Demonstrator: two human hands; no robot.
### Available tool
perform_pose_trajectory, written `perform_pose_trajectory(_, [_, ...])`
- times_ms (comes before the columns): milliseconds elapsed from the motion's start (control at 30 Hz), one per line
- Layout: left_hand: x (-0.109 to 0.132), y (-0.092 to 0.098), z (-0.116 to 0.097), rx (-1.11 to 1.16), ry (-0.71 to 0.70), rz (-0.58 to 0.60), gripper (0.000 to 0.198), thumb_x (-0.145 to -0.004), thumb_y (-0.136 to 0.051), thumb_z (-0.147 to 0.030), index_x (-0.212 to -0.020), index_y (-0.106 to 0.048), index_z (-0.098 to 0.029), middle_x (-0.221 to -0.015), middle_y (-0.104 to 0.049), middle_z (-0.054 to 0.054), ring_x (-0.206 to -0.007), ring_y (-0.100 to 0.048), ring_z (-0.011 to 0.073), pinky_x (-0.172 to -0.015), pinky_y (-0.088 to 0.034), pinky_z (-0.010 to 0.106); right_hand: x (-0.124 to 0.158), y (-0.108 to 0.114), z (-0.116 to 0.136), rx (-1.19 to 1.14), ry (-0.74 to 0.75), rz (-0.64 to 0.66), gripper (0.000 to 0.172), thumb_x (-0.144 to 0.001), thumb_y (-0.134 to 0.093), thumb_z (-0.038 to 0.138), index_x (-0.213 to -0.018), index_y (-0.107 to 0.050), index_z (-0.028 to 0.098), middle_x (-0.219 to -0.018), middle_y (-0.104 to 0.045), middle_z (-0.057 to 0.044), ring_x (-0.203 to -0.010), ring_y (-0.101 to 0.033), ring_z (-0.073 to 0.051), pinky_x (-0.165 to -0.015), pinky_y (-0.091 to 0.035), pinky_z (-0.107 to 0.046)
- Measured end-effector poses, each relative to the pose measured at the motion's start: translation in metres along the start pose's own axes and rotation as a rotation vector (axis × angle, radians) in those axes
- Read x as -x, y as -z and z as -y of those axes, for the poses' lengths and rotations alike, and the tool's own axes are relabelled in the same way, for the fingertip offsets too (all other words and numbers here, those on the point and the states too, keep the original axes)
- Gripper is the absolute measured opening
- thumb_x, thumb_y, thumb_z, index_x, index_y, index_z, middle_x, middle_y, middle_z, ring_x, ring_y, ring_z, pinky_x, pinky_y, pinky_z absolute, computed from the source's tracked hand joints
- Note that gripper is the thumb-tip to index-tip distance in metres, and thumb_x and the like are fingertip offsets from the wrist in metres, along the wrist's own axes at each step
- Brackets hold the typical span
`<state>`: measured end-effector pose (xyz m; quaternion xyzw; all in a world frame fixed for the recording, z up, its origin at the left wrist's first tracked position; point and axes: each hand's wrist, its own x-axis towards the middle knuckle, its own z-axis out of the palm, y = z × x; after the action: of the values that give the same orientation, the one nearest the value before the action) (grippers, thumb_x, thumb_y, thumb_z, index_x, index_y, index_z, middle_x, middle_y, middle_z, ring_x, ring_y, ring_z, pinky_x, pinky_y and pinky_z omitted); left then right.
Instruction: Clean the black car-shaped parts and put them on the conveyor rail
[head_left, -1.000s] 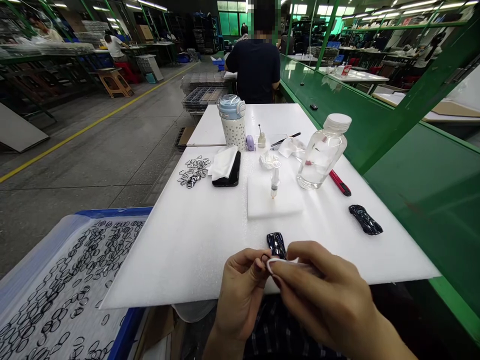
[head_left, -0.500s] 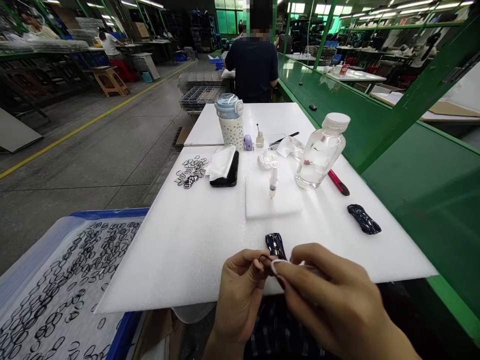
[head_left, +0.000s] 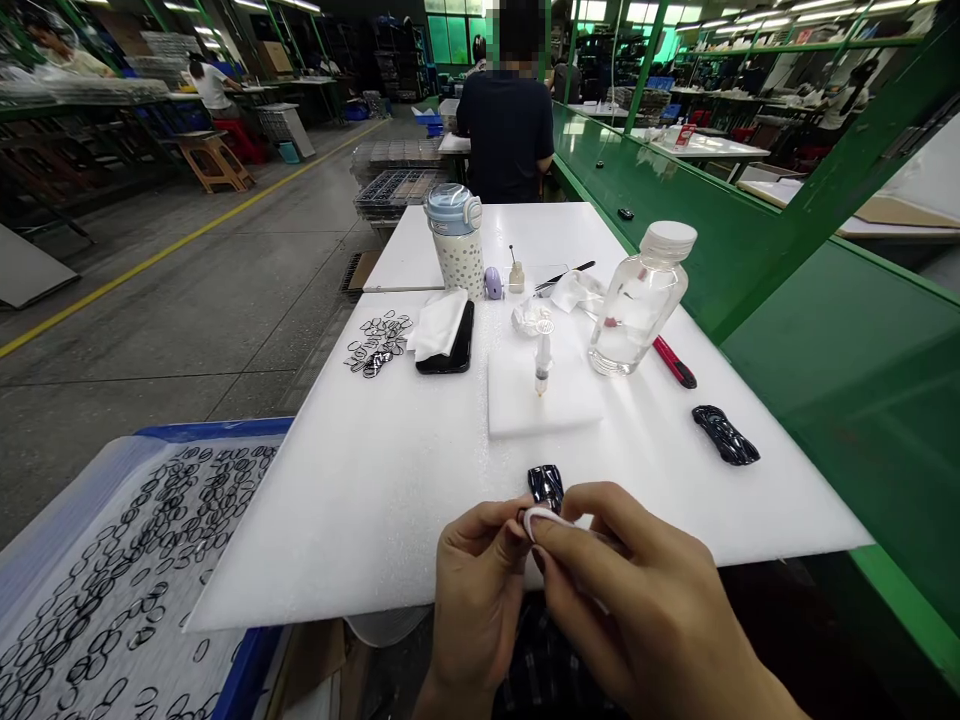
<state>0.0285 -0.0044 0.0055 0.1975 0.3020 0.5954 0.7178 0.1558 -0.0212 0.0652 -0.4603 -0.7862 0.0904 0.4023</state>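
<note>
- Left hand (head_left: 476,600): grip pressed together, with a small dark ring (head_left: 522,516) pinched at the fingertips and mostly hidden by them.
- Right hand (head_left: 637,590): grip closed on a white cloth (head_left: 541,520), which is pressed against the ring; the exact point of contact is hidden.
- Step in hand: the ring is judged to be being wiped with the cloth. Both hands are held at the near edge of the white worktop (head_left: 337,520).
- Just beyond the fingers, a glossy black bundle (head_left: 545,487) is laid on the worktop; a second glossy black bundle (head_left: 725,435) is placed further right.
- A syringe (head_left: 541,355) is stood upright on a white foam pad (head_left: 540,400), with a crumpled tissue (head_left: 532,318) just behind it.
- A clear bottle (head_left: 639,300) is placed to the right of the pad, beside a red utility knife (head_left: 673,362).
- Loose black rings (head_left: 379,345) are heaped on the worktop near a black phone (head_left: 442,340).
- Many more black rings (head_left: 127,590) are spread in a blue-rimmed tray (head_left: 217,430) to the left.
</note>
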Motion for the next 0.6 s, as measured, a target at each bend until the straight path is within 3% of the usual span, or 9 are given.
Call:
perform_pose_trajectory(100, [-0.001, 0.002, 0.001, -0.011, -0.008, 0.016, 0.017, -0.065, -0.087, -0.026, -0.078, -0.078, -0.019, -0.076, -0.077, 0.002, -0.070, -0.070, 0.0091, -0.071, -0.056, 0.012, 0.001, 0.017, -0.006, -0.136, -0.103, 0.023, 0.019, -0.088, -0.055, 0.013, -0.095, -0.072, 0.016, -0.086, -0.065, -0.007, -0.058, -0.058, -0.008, -0.050, -0.046, -0.017])
perform_pose_trajectory(200, [-0.001, 0.005, 0.001, -0.071, -0.061, 0.071, 0.012, -0.074, -0.080, -0.029, -0.082, -0.077, -0.022, -0.082, -0.076, 0.000, -0.078, -0.070, 0.0089, -0.079, -0.055, 0.013, 0.004, 0.021, -0.020, -0.357, -0.411, 0.015, 0.016, -0.089, -0.059, 0.022, -0.093, -0.074, 0.020, -0.084, -0.069, -0.003, -0.071, -0.064, -0.011, -0.061, -0.049, -0.017])
perform_pose_trajectory(333, [0.001, 0.007, 0.002, -0.305, -0.214, 0.199, 0.006, -0.081, -0.073, -0.025, -0.087, -0.076, -0.023, -0.108, -0.066, 0.002, -0.105, -0.061, 0.0125, -0.095, -0.048, 0.017, 0.009, 0.002, -0.032, -0.863, -0.827, 0.250, 0.022, -0.086, -0.066, 0.038, -0.085, -0.075, 0.019, -0.080, -0.071, -0.003, -0.078, -0.063, -0.014, -0.070, -0.048, -0.020])
perform_pose_trajectory(433, [0.002, 0.008, 0.003, -0.392, -0.232, 0.254, 0.009, -0.084, -0.069, -0.022, -0.091, -0.074, -0.025, -0.116, -0.058, 0.003, -0.114, -0.056, 0.0158, -0.100, -0.046, 0.022, 0.012, -0.012, -0.031, -1.122, -0.924, 0.248, 0.023, -0.078, -0.075, 0.040, -0.082, -0.073, 0.017, -0.080, -0.069, -0.002, -0.077, -0.060, -0.012, -0.072, -0.046, -0.020])
perform_pose_trajectory(600, [0.003, 0.009, 0.004, -0.408, -0.225, 0.259, 0.015, -0.087, -0.065, -0.021, -0.100, -0.072, -0.026, -0.113, -0.059, 0.003, -0.110, -0.057, 0.0153, -0.099, -0.046, 0.023, 0.016, -0.019, -0.023, -1.106, -0.931, 0.162, 0.028, -0.079, -0.073, 0.044, -0.082, -0.066, 0.017, -0.077, -0.059, 0.000, -0.075, -0.052, -0.011, -0.071, -0.043, -0.020])
